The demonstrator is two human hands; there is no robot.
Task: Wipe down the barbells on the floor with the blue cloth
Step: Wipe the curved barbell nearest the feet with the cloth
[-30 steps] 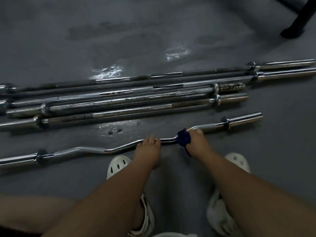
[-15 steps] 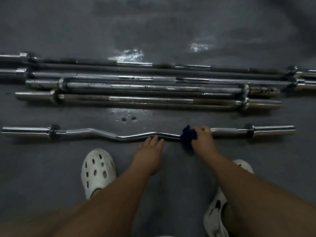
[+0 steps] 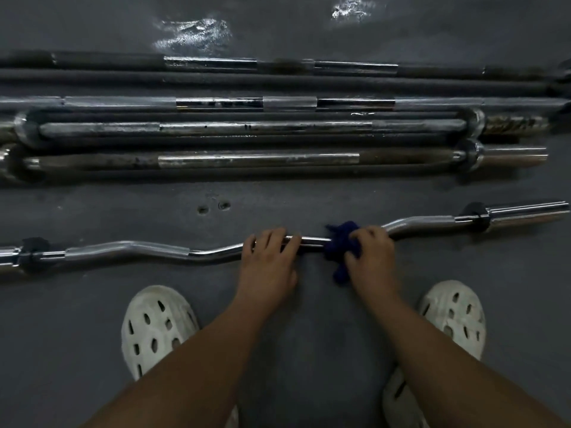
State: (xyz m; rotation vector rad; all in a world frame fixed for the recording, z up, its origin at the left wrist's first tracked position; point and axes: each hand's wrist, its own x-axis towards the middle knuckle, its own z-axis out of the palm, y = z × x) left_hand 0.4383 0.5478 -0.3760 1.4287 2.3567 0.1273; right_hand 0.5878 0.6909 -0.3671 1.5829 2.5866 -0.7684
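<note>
Wiping the middle of the curved chrome curl barbell (image 3: pixel 154 251) looks like the step in hand, judging by where the bunched dark blue cloth (image 3: pixel 341 242) sits. It is wrapped round the shaft just right of centre, on the grey floor (image 3: pixel 309 350) ahead of the person's white perforated clogs (image 3: pixel 157 329). The right hand (image 3: pixel 370 254) grips the cloth, its fingers (image 3: pixel 374 234) curled over the bar with the cloth squeezed beneath and a tail hanging toward the person. The left hand (image 3: pixel 268 261) lies just beside it, apart from the cloth, fingers (image 3: pixel 272 237) bent over the shaft and holding it down. To do this well, press with that left hand so the bar cannot roll. Close the cloth all round the steel, not only on top, and draw it through each bend out to the black collar (image 3: pixel 474 213) and the sleeve (image 3: pixel 525 211). Beyond, four straight steel barbells (image 3: pixel 256 160) lie side by side, well apart; several look dull and spotted, so probably need firmer rubbing
</note>
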